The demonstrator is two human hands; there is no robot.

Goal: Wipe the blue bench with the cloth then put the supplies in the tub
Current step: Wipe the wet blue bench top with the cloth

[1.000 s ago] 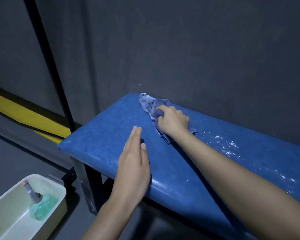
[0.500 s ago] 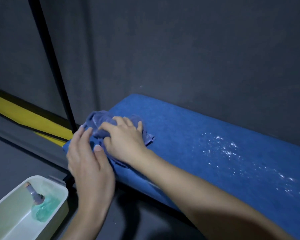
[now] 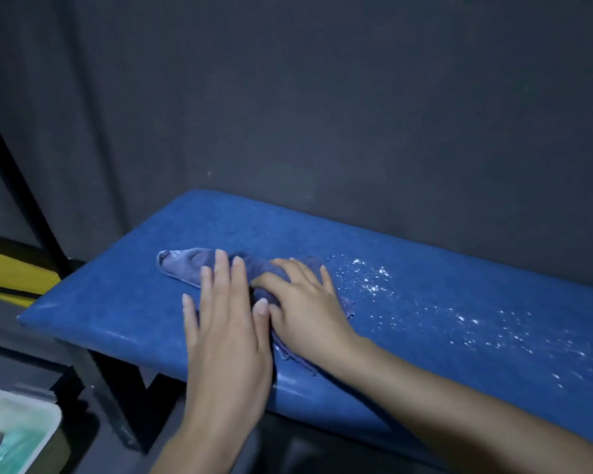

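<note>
Here, in the head view, the cloth [image 3: 189, 266] lies bunched on the blue desk [image 3: 117, 302], partly under both hands. The right hand [image 3: 305, 302] sits on its thicker middle, fingers bent over the folds and thumb tucked in, gripping it. The left hand [image 3: 226, 323] lies just beside the right, fingers straight and close together. Its fingertips press on the flatter end of the cloth, which sticks out beyond them. White specks [image 3: 367, 278] dot the desk just past the right hand's fingers and trail away on the outer side of that arm. The tub [image 3: 24, 400] sits lower down, well off to the outer side of the left forearm.

The cloth looks soft, light and limp, so it should crumple rather than push flat. The gathered middle under the right palm seems the best hold, with downward pressure to keep loose corners from dragging.
</note>
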